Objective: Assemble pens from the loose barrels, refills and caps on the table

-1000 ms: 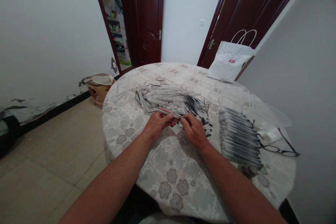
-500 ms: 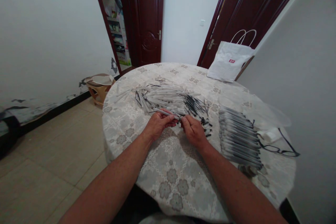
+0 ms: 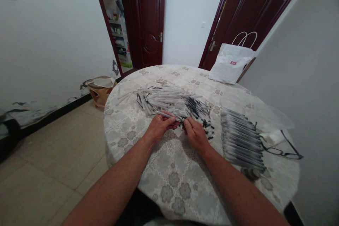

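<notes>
My left hand (image 3: 158,127) is closed around a thin whitish pen barrel (image 3: 164,114), with a thin dark end sticking out to the left. Close beside it, my right hand (image 3: 196,133) pinches at the barrel's right end, where small dark parts show between the hands. What those right fingers grip is too small to make out. Just beyond lies a heap of white pen barrels (image 3: 166,97). Thin black refills (image 3: 195,106) are piled at its right side, and short black caps (image 3: 208,126) lie scattered by my right hand.
Rows of pens (image 3: 242,139) lie at the right of the round table with a patterned cloth (image 3: 173,178). Past them are black-framed glasses (image 3: 282,152) and clear plastic film (image 3: 275,113). A white paper bag (image 3: 230,63) stands at the back right. A stool (image 3: 100,90) is left of the table.
The camera view has tilted up slightly. Both hands stay together at the same spot, with only slight finger movement on the right.
</notes>
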The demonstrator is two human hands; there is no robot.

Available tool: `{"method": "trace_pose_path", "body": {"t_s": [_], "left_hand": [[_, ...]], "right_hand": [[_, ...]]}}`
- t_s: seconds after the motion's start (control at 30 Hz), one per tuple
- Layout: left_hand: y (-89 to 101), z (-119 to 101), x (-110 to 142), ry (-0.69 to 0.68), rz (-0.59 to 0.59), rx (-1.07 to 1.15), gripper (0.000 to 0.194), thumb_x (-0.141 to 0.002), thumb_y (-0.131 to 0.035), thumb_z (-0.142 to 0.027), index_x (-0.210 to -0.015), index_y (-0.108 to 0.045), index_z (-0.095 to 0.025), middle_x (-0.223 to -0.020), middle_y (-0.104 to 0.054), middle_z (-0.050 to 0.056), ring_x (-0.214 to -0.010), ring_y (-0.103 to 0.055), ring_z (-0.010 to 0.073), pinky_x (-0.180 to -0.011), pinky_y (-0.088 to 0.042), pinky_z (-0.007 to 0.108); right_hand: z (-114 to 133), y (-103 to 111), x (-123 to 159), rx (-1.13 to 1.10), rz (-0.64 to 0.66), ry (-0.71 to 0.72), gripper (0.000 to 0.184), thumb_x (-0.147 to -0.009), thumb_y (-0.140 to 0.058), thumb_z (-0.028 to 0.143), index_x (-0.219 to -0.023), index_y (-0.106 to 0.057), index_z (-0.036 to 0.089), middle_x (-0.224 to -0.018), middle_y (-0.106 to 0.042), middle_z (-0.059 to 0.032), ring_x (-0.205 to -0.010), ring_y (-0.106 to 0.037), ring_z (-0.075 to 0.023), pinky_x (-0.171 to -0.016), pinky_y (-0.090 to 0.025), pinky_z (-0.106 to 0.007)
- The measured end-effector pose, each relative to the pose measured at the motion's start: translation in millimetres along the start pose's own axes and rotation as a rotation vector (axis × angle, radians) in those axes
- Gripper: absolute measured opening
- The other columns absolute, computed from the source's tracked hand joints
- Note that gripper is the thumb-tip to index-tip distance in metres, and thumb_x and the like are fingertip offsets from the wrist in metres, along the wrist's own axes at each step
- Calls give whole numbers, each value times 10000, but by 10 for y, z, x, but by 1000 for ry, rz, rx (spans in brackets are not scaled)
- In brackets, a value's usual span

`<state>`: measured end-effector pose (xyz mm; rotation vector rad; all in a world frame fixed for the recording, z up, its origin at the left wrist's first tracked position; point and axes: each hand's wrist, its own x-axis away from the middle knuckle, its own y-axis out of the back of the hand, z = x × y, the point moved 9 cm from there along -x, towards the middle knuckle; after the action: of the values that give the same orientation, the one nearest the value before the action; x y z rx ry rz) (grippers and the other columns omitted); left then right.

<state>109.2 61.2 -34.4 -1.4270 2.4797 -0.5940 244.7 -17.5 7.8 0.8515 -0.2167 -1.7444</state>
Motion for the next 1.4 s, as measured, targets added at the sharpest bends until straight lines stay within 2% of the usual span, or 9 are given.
{"method": "trace_pose_path", "body": {"t_s": [0.1, 0.17, 0.3, 0.43, 0.63, 0.9, 1.07, 1.33, 1.4], "left_hand": [[11, -13, -6, -11, -7, 3, 365, -707, -886, -357, -885, -643, -151, -848, -772, 84, -775, -748, 219, -725, -602, 345], [20, -18, -10, -15, -13, 8, 364, -710, -886, -347, -895, -640, -153, -850, -772, 83, -778, -749, 220, -722, -604, 343], [14, -7, -9, -12, -3, 6, 344, -716, -882, -330, -890, -646, -151, -851, -771, 78, -772, -748, 213, -718, -608, 340], [-10, 14, -3, -6, 29, -19, 327, -729, -874, -339, -875, -654, -146, -846, -772, 87, -785, -749, 217, -719, -608, 338], [26, 0, -11, -15, -5, -18, 352, -715, -883, -354, -885, -652, -151, -882, -776, 92, -790, -747, 222, -726, -607, 351], [-2, 8, -12, -7, 31, -22, 362, -721, -882, -347, -904, -635, -156, -870, -776, 82, -788, -752, 221, -721, -605, 347], [4, 1, -10, -17, 19, -42, 351, -729, -873, -362, -901, -652, -151, -889, -780, 92, -801, -754, 225, -738, -606, 355], [-23, -37, 12, -39, 24, -75, 338, -731, -862, -398, -854, -670, -147, -892, -776, 98, -811, -745, 232, -737, -613, 367], [-19, -48, 18, -48, 16, -120, 347, -750, -842, -427, -857, -667, -148, -848, -770, 93, -769, -739, 223, -725, -608, 358]], "right_hand": [[-16, 36, 7, -28, -42, 1, 202, -1002, -503, 387, -1019, -601, 211, -826, -656, -10, -733, -608, -174, -700, -457, -287], [-4, 52, 9, -20, -64, 19, 220, -960, -577, 366, -1107, -587, 203, -894, -669, -20, -762, -619, -174, -723, -470, -285], [48, 32, 6, 41, -51, 55, 168, -991, -515, 349, -997, -616, 215, -860, -641, -22, -771, -597, -179, -740, -455, -296], [17, -7, 6, 14, -3, 0, 319, -1042, -402, 386, -830, -582, 231, -719, -587, -1, -690, -558, -179, -663, -425, -298], [58, 46, 4, -9, -41, 27, 185, -994, -497, 364, -1005, -596, 208, -851, -635, -15, -765, -591, -179, -719, -439, -291], [1, -20, 20, 11, -3, -18, 216, -1028, -416, 367, -974, -564, 219, -786, -611, -5, -740, -578, -187, -685, -413, -295], [22, -11, 15, 42, -7, 17, 189, -1019, -442, 360, -996, -562, 215, -818, -607, -9, -760, -577, -190, -710, -417, -303], [26, -52, 22, -14, 39, 7, 275, -1044, -375, 365, -859, -535, 239, -706, -551, 18, -674, -545, -178, -661, -412, -305], [67, -11, 18, 23, 8, 40, 227, -1028, -423, 370, -919, -564, 230, -767, -585, 1, -709, -562, -183, -685, -429, -311]]}}
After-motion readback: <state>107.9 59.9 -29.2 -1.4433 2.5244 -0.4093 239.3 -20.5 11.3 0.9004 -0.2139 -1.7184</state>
